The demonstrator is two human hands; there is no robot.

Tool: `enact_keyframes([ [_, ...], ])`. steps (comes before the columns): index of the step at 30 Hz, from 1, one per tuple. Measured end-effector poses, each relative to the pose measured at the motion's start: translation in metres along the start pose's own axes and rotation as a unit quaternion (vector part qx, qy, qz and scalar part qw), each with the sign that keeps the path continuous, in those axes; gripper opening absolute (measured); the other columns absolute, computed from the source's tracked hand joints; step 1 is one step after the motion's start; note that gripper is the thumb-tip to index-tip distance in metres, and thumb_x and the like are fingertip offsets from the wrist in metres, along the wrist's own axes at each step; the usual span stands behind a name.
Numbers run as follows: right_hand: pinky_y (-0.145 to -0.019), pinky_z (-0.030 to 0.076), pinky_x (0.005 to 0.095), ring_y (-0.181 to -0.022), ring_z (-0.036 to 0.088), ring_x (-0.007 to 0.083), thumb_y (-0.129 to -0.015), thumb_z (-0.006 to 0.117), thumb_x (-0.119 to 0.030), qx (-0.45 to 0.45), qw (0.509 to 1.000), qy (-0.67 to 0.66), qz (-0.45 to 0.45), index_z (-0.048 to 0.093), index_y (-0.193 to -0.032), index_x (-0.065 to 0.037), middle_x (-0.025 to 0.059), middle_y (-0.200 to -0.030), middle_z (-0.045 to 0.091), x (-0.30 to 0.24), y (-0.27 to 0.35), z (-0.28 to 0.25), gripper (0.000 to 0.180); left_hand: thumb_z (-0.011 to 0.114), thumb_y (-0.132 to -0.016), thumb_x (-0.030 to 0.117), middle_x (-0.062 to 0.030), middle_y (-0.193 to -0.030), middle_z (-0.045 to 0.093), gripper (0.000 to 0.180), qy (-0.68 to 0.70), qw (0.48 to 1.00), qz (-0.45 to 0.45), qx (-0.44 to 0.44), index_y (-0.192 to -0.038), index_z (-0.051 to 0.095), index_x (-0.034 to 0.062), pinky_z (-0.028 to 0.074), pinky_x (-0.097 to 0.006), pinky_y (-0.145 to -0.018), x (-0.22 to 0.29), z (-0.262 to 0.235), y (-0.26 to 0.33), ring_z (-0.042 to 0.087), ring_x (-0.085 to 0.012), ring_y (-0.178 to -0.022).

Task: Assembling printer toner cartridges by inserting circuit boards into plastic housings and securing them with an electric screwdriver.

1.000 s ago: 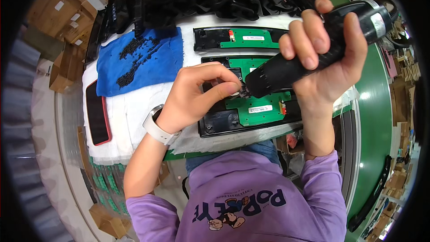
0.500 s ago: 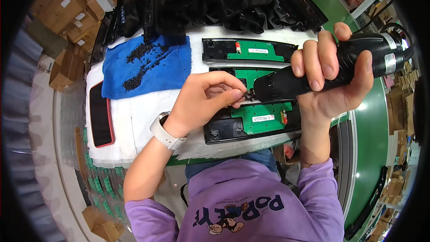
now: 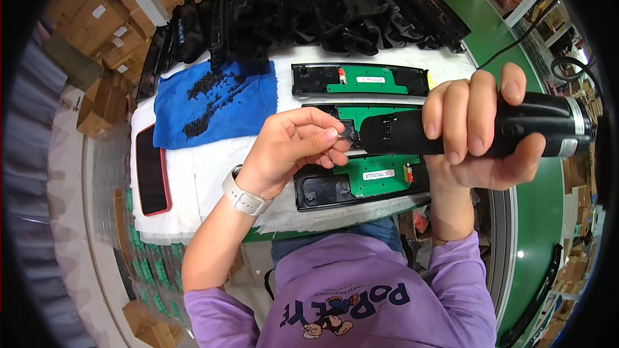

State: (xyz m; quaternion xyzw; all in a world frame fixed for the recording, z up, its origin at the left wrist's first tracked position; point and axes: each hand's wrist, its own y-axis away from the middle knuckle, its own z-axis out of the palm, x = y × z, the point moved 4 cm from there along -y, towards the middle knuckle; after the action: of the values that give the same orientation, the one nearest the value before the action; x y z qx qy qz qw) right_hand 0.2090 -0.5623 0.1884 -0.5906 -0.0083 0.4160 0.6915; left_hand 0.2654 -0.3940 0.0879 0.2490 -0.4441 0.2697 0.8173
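My right hand (image 3: 474, 122) is wrapped around a black electric screwdriver (image 3: 400, 134), held nearly level with its narrow end pointing left. At that end, my left hand (image 3: 300, 145) has thumb and forefinger pinched together; what sits between them is too small to make out. Both hands hover over the middle black panel (image 3: 311, 107), whose green circuit board is partly covered by the screwdriver. Nearer to me lies another black panel (image 3: 316, 192) with a green board (image 3: 380, 183). A third black panel (image 3: 309, 80) with its own board (image 3: 364, 79) lies farther off.
A blue cloth (image 3: 171, 100) bears scattered small black screws (image 3: 200, 122). Left of it lies a red-edged phone (image 3: 152, 174) on the white padding (image 3: 200, 174). Black panels in plastic (image 3: 322, 13) line the far edge. A cable (image 3: 522, 37) runs at the right; cartons (image 3: 97, 13) stand behind.
My right hand has tipped the screwdriver's rear end downward, so it lies closer to level. My left hand stays pinched beside the narrow end, which has shifted slightly left.
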Motion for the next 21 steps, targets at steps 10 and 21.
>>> enact_keyframes([
  [10,-0.050,0.039,0.0279,-0.043,0.041,0.0099,-0.086,0.052,-0.038,0.059,0.988,0.034,0.139,0.043,-0.106,-0.005,-0.0014,-0.060,0.043,0.028,0.002,0.002,0.040,0.057,-0.088,0.016,-0.0053,-0.083,0.064,0.017,-0.222,0.954,0.176,0.095,-0.088,0.062,-0.0002,0.048,-0.021,-0.067,0.007,-0.009,-0.006,0.061,-0.0101,-0.076],
  [21,-0.041,0.034,0.0243,-0.039,0.040,0.0107,-0.079,0.060,-0.026,0.047,0.954,0.135,0.263,0.041,-0.100,-0.004,0.0016,-0.053,0.043,0.049,0.010,0.018,0.036,0.060,-0.084,0.011,-0.0018,-0.073,0.061,0.013,-0.217,0.950,0.202,0.102,-0.082,0.059,-0.0022,0.043,-0.019,-0.058,-0.009,-0.008,-0.010,0.055,-0.0048,-0.065],
])
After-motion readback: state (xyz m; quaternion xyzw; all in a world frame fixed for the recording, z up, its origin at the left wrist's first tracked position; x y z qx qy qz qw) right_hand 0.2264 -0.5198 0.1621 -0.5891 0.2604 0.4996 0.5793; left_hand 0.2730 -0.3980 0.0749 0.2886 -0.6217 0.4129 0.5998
